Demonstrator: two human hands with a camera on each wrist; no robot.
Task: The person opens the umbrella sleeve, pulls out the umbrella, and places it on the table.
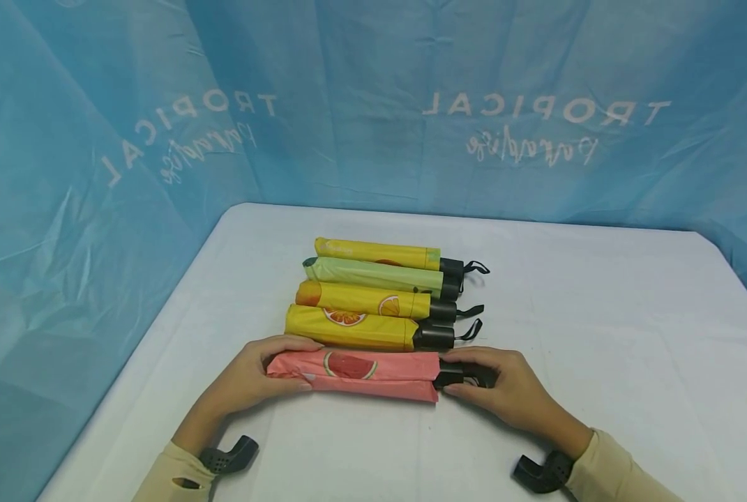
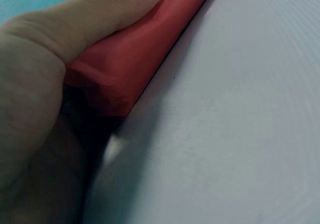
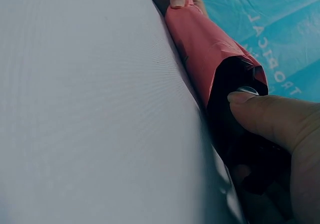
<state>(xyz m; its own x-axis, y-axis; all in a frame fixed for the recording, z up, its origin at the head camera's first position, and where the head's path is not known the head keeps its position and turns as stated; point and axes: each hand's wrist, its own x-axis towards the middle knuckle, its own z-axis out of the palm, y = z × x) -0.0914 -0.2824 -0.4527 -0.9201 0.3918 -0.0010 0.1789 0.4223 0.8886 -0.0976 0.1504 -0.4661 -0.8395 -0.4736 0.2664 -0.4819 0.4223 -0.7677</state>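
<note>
Maybe the pink watermelon umbrella (image 1: 360, 373) on the white table (image 1: 599, 314) could pop open if the right hand (image 1: 508, 383), holding its black handle (image 1: 451, 375), pushes the shiny button (image 3: 248, 90) by its thumb (image 3: 265, 115). The left hand (image 1: 250, 376) holds the cloth end (image 1: 285, 364).

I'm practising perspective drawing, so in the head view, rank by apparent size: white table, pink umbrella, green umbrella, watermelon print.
1. White table
2. Pink umbrella and green umbrella, unranked: pink looks larger, but lies nearer the camera
3. Watermelon print
</note>
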